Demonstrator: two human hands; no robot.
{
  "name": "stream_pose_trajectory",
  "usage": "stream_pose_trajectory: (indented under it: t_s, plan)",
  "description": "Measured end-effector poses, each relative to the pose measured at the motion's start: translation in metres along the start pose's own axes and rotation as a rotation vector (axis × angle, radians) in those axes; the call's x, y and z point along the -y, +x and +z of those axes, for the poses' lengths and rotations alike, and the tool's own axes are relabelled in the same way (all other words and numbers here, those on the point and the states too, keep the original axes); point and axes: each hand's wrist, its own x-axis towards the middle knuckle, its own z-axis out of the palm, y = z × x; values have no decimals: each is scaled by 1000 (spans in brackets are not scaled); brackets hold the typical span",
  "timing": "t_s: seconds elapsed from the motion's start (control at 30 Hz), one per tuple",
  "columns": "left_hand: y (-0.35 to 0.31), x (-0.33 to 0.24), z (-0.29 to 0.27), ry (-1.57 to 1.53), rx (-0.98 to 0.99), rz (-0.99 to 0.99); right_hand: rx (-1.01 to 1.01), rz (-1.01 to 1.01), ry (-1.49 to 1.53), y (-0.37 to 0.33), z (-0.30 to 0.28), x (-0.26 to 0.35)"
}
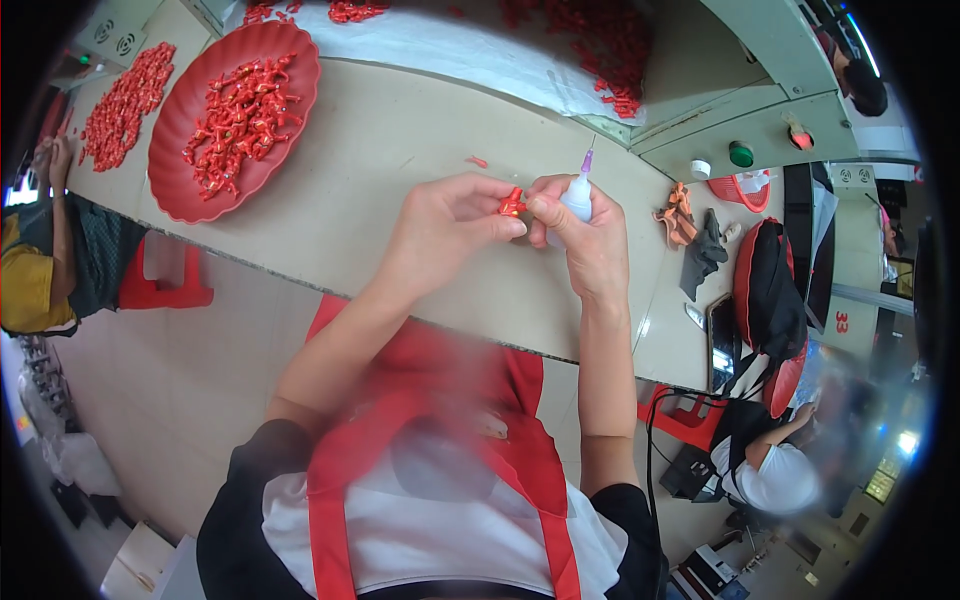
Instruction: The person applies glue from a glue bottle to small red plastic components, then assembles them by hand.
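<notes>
Above the middle of the table, my left hand (432, 232) pinches a small red figurine (512, 203) with yellow marks between thumb and fingertips. My right hand (598, 240) touches the figurine's right side with its thumb and forefinger. Tucked in that same hand is a white squeeze bottle (577, 196), its purple needle tip (587, 160) pointing up and away from the figurine. A small loose red piece (477, 161) lies on the table just beyond my hands. To the left, a red scalloped plate (165, 180) holds a heap of similar red figurines (240, 125).
More red pieces (128, 105) are spread at the far left. Others lie on a white sheet (420, 40) under a pale green machine housing (720, 120). Orange cloth (677, 215), dark grey cloth (706, 252), a phone (722, 342) and a black-red bag (772, 285) line the right. People sit on both sides.
</notes>
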Motion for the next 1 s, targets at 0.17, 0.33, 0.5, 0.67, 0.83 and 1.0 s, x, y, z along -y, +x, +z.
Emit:
stream_pose_trajectory:
  t_s: [0.17,0.33,0.5,0.67,0.83,1.0]
  plan:
    - [1,1,0,-52,11,-58,-4,44,29,-1,1,-3]
    - [5,2,-1,-96,19,-88,-6,72,44,4,3,-3]
    - [7,5,-1,-104,31,-105,-6,81,58,4,3,-5]
    - [7,6,1,-114,24,-122,-2,79,77,4,3,-4]
    - [6,7,0,-104,35,-89,-11,73,103,3,4,-5]
    - [5,5,1,-99,19,-77,-2,59,92,3,4,-6]
